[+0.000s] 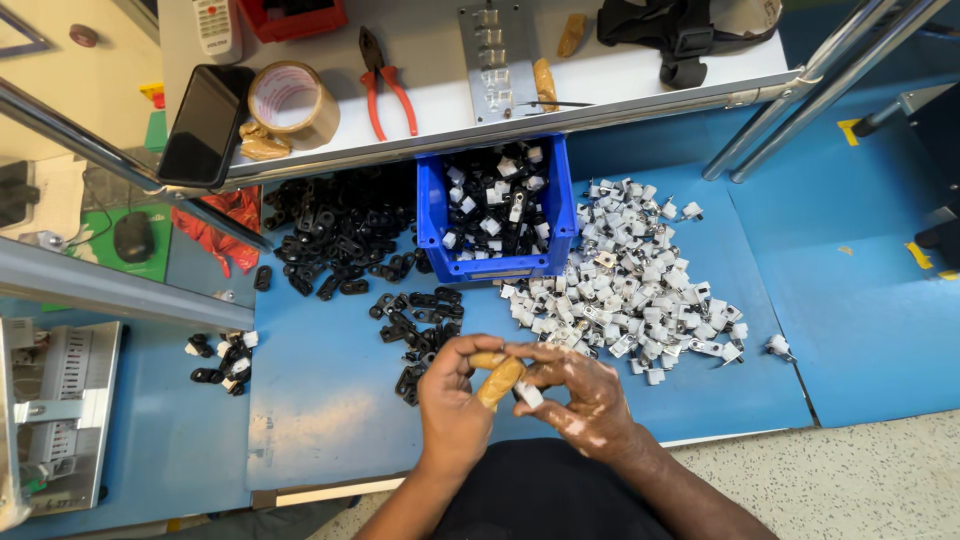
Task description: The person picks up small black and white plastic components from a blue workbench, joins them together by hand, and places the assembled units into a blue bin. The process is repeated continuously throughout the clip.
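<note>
Left hand and right hand together at lap edge, taped fingertips pinching small white clip; white pile, black pile, blue bin fanned within reach on desk.

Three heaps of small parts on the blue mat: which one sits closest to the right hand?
The white clip pile, spread right of the blue bin, just above the right hand. The two black heaps lie further left.

Matt blue mat bears glossy black plastic clips, white plastic pieces, a shiny blue plastic bin.
</note>
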